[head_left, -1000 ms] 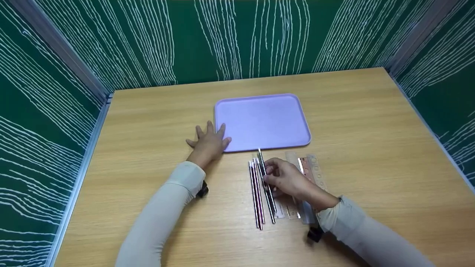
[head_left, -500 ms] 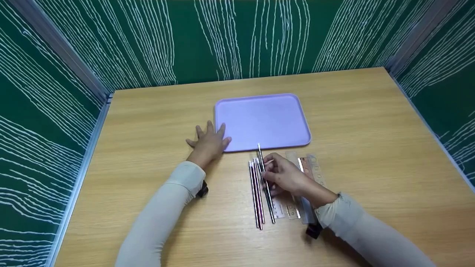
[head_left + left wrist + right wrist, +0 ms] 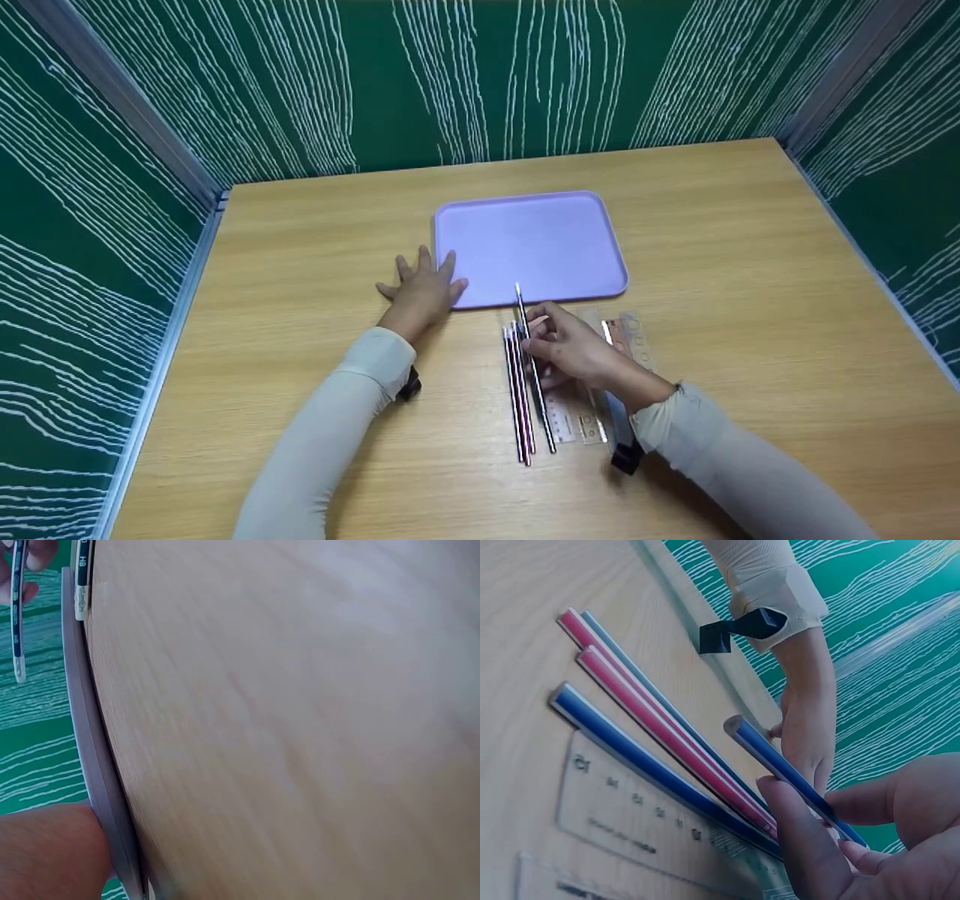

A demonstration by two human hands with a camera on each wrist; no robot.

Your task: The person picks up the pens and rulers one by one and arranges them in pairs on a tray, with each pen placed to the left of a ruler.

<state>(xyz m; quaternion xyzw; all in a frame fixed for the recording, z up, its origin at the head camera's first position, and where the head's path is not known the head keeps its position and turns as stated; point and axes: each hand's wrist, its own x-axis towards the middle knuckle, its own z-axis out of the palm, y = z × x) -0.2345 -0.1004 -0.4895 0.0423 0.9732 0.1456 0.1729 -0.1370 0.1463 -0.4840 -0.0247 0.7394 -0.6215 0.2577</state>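
My right hand pinches a dark blue pencil between thumb and fingers, lifted off the table and tilted. Its white-tipped far end reaches over the front rim of the purple tray. Several more pencils, red and blue, lie side by side just left of that hand. Clear rulers lie beneath and to the right of it, partly hidden by the hand and wrist. With fingers spread, my left hand rests at the tray's front left corner, its thumb and index finger over the rim.
The wooden table carries everything. Green walls with white streaks enclose its back and sides. A black wrist camera sits under the right sleeve, close above the rulers' near ends.
The right hand has moved slightly left and forward, bringing the pencil up off the others and its tip over the tray's front edge. My left hand stays put.
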